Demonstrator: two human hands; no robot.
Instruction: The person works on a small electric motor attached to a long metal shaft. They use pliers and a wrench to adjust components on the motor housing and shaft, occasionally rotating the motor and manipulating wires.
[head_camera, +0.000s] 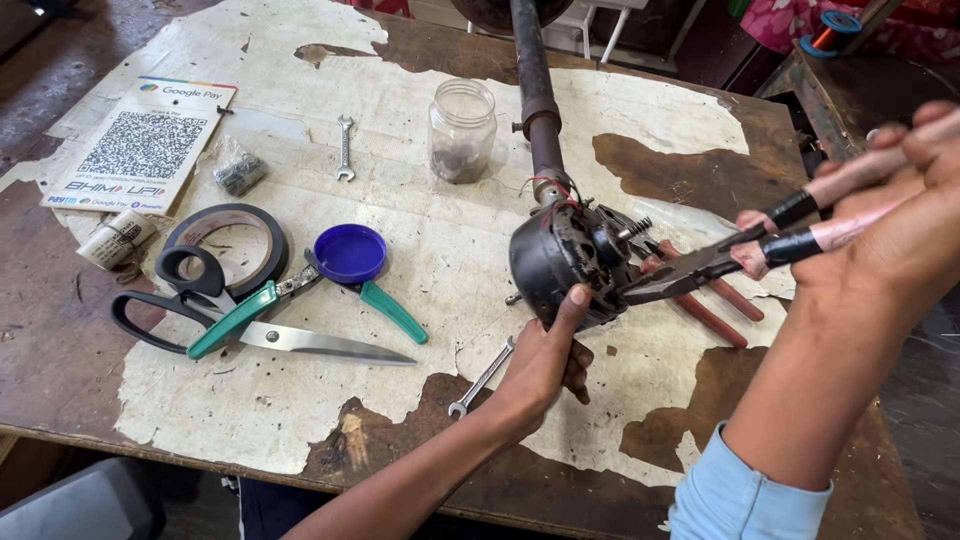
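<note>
While the fan motor (570, 265), judged heavy, rigid and greasy, lies on the worn table (300, 420) steadied at its dark casing by the left hand (545, 360), pliers (700, 265) are clenched in the right hand (890, 200), jaws at its exposed end.

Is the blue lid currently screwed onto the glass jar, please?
No, the blue lid lies on the table beside the green-handled pliers, apart from the open glass jar.

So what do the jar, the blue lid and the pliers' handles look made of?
Jar: clear glass or plastic, see-through, dusty. Blue lid: glossy moulded plastic, probably. Pliers handles: metal wrapped in black tape with pinkish sleeves, likely rubber or plastic.
</note>
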